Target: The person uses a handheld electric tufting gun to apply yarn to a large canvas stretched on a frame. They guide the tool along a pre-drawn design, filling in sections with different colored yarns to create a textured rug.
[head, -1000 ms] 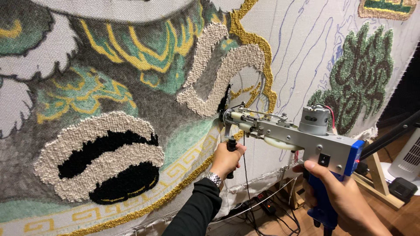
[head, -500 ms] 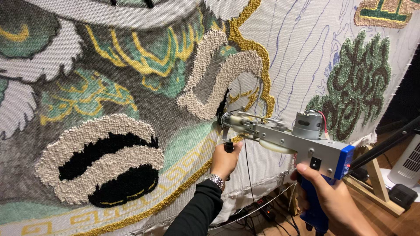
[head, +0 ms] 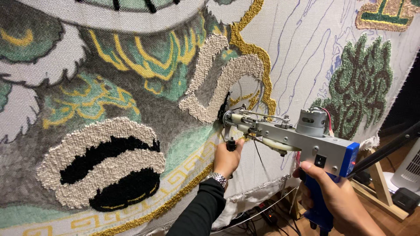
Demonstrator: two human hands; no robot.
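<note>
Stretched cloth (head: 306, 48) behind; tufting gun (head: 288, 135) between left hand (head: 227, 159), right hand (head: 337, 192) grip.

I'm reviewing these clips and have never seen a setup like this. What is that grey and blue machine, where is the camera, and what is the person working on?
The single view comes from a camera worn on the person's head. The machine is a handheld tufting gun, with a motor on top. The right hand grips its blue handle; the left hand holds the black front grip. Its tip presses against an upright stretched cloth, partly filled with looped yarn: cream shapes, black patches, green and gold lines. Bare areas show drawn blue outlines. Cables lie on the floor below.
</note>
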